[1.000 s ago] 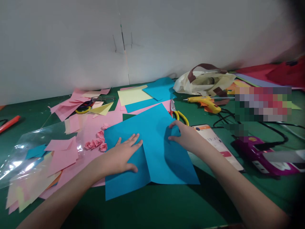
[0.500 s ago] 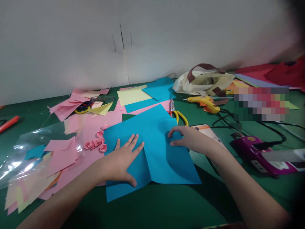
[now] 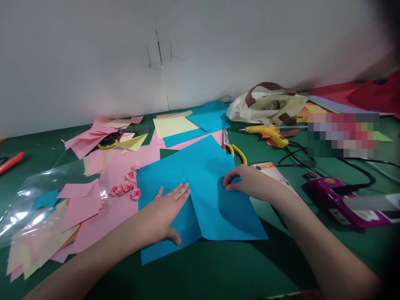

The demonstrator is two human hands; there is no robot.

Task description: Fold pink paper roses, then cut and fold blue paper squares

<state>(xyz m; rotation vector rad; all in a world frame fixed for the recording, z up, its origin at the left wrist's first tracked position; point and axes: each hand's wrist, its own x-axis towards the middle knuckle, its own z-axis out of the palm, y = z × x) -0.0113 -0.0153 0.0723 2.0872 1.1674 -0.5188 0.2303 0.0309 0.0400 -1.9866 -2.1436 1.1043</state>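
A blue sheet of paper (image 3: 204,162) with a crease down its middle lies on the green table, its front edge slightly raised at the fold. My left hand (image 3: 165,208) rests flat on its left half, fingers stretched out and thumb apart. Over the right half, my right hand (image 3: 242,181) has its fingers curled, the thumb and forefinger tips brought together. Nothing shows between those tips, and a shadow falls on the paper below them. Small pink paper roses (image 3: 126,187) sit by the sheet's left edge. Yellow-handled scissors (image 3: 237,153) lie just beyond its right corner.
At left are pink paper pieces (image 3: 83,208) and a clear plastic sheet (image 3: 40,179). A phone-like slab (image 3: 270,171) lies by my right wrist. Farther right are a yellow glue gun (image 3: 270,134), a purple power strip (image 3: 325,200) with cables, and a cloth bag (image 3: 243,110).
My left hand's fingers have drawn closer together on the paper. The right thumb and forefinger tips have closed toward each other. The blue sheet has shifted slightly right at its front edge.
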